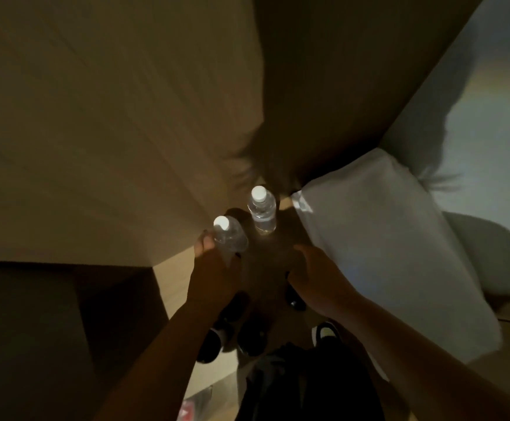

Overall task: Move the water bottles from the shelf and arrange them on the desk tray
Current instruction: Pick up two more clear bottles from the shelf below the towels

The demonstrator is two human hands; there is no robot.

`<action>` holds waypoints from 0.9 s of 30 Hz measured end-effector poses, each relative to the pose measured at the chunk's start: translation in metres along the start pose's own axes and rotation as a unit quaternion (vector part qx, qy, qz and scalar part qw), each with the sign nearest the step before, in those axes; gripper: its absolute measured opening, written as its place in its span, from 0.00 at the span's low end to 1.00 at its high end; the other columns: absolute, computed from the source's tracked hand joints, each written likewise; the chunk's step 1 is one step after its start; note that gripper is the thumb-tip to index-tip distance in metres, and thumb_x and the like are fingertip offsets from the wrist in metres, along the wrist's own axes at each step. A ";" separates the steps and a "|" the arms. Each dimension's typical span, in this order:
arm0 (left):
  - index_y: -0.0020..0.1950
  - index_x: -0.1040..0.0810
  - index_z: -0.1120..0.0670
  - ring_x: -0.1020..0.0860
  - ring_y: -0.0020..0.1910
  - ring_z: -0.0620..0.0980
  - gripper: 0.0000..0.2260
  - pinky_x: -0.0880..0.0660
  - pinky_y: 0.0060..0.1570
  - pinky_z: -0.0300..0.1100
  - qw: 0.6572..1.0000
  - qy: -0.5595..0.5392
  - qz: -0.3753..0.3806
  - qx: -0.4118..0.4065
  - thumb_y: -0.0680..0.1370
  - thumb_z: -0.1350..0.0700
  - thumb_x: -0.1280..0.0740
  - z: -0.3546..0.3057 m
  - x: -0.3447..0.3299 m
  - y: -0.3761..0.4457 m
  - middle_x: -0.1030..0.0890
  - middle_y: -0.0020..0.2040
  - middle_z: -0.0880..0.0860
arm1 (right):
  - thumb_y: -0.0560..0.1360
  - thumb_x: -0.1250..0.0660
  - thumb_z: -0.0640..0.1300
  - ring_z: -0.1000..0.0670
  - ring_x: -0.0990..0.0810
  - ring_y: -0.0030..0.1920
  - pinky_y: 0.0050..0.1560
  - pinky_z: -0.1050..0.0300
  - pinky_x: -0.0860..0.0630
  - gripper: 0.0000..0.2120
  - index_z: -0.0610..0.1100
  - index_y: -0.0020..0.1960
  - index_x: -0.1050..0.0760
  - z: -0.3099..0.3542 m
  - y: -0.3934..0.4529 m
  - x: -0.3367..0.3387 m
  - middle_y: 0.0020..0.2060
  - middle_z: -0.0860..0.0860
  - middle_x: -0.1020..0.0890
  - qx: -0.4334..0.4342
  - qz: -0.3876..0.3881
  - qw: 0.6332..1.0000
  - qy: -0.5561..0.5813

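Observation:
Two clear water bottles with white caps show in the dim head view. My left hand (214, 262) grips the nearer bottle (228, 235) round its body, and the bottle leans to the left. The second bottle (262, 212) stands upright on the dark shelf surface (273, 247) just behind it, with no hand on it. My right hand (311, 268) hovers low to the right of that bottle, fingers loosely curled and holding nothing. No desk tray is in view.
A tall wooden panel (110, 132) rises on the left and a darker one (338, 86) behind. A white bag or cushion (384, 238) leans at the right, close to my right hand. Dark shoes (226, 329) lie on the floor below.

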State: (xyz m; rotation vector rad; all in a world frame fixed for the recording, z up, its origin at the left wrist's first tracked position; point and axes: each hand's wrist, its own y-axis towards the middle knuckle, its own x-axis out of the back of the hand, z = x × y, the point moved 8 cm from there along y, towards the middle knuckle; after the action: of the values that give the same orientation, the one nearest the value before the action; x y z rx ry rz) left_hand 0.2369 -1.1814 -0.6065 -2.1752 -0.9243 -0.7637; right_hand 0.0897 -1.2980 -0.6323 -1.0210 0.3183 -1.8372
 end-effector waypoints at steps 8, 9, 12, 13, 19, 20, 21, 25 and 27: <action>0.69 0.37 0.53 0.29 0.64 0.53 0.19 0.32 0.58 0.44 0.999 0.020 -0.025 0.032 0.79 0.52 0.38 0.024 -0.027 0.062 0.29 0.66 0.55 | 0.77 0.38 0.44 0.48 0.26 0.62 0.53 0.57 0.28 0.25 0.49 0.72 0.40 -0.023 0.037 -0.026 0.70 0.50 0.35 0.007 -0.046 0.997 0.064; 0.68 0.36 0.54 0.27 0.62 0.54 0.17 0.31 0.55 0.43 0.999 0.019 -0.033 0.039 0.79 0.53 0.38 0.026 -0.027 0.063 0.27 0.64 0.56 | 0.77 0.37 0.43 0.48 0.26 0.62 0.52 0.58 0.29 0.25 0.49 0.72 0.39 -0.025 0.038 -0.030 0.70 0.50 0.35 0.011 -0.041 0.997 0.066; 0.67 0.35 0.54 0.25 0.59 0.56 0.16 0.30 0.52 0.43 0.997 0.011 -0.054 0.054 0.80 0.55 0.39 0.033 -0.023 0.060 0.24 0.60 0.58 | 0.77 0.37 0.43 0.49 0.33 0.68 0.58 0.60 0.33 0.25 0.48 0.72 0.39 -0.025 0.037 -0.037 0.70 0.50 0.36 0.033 -0.027 0.998 0.040; 0.67 0.35 0.54 0.24 0.59 0.55 0.16 0.30 0.53 0.43 0.996 0.005 -0.062 0.059 0.80 0.56 0.39 0.035 -0.018 0.057 0.23 0.60 0.58 | 0.77 0.37 0.42 0.48 0.35 0.70 0.59 0.61 0.34 0.25 0.48 0.72 0.39 -0.024 0.037 -0.037 0.70 0.50 0.36 0.047 -0.029 0.998 0.027; 0.64 0.31 0.56 0.23 0.47 0.50 0.13 0.27 0.47 0.44 0.994 -0.019 -0.108 0.029 0.80 0.55 0.39 0.021 0.031 0.033 0.20 0.50 0.54 | 0.75 0.34 0.42 0.49 0.40 0.72 0.66 0.60 0.39 0.30 0.46 0.73 0.42 0.002 0.031 -0.033 0.71 0.48 0.39 0.141 -0.032 0.988 -0.045; 0.63 0.30 0.55 0.22 0.46 0.52 0.12 0.25 0.46 0.47 0.993 -0.021 -0.114 0.012 0.80 0.54 0.39 0.017 0.040 0.028 0.20 0.47 0.53 | 0.74 0.33 0.43 0.48 0.41 0.72 0.69 0.57 0.38 0.32 0.47 0.74 0.44 0.007 0.032 -0.032 0.72 0.48 0.40 0.150 -0.022 0.987 -0.051; 0.61 0.29 0.54 0.21 0.44 0.53 0.11 0.24 0.46 0.50 0.993 -0.031 -0.114 0.004 0.80 0.54 0.38 0.017 0.048 0.022 0.20 0.44 0.53 | 0.73 0.32 0.45 0.48 0.42 0.73 0.70 0.54 0.38 0.34 0.47 0.75 0.45 0.014 0.033 -0.030 0.72 0.48 0.41 0.159 -0.014 0.986 -0.053; 0.55 0.24 0.51 0.19 0.47 0.58 0.07 0.22 0.50 0.58 0.981 -0.174 -0.083 0.025 0.79 0.52 0.37 0.031 0.068 0.001 0.18 0.45 0.57 | 0.68 0.25 0.49 0.54 0.33 0.67 0.60 0.67 0.32 0.43 0.50 0.75 0.45 0.033 0.041 -0.022 0.71 0.49 0.35 0.160 0.070 0.985 -0.006; 0.55 0.23 0.54 0.18 0.48 0.57 0.08 0.19 0.47 0.50 0.959 -0.272 -0.066 0.035 0.79 0.54 0.38 0.035 0.071 -0.013 0.17 0.46 0.55 | 0.66 0.23 0.51 0.58 0.28 0.60 0.49 0.74 0.28 0.44 0.54 0.74 0.44 0.034 0.040 -0.026 0.68 0.53 0.30 0.147 0.151 0.978 0.011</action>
State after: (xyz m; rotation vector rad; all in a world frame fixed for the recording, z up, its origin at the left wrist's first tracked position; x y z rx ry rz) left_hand 0.2778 -1.1202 -0.5735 -2.3182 -1.3535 -0.1715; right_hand 0.1452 -1.2883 -0.6487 -0.7061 0.1957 -1.5646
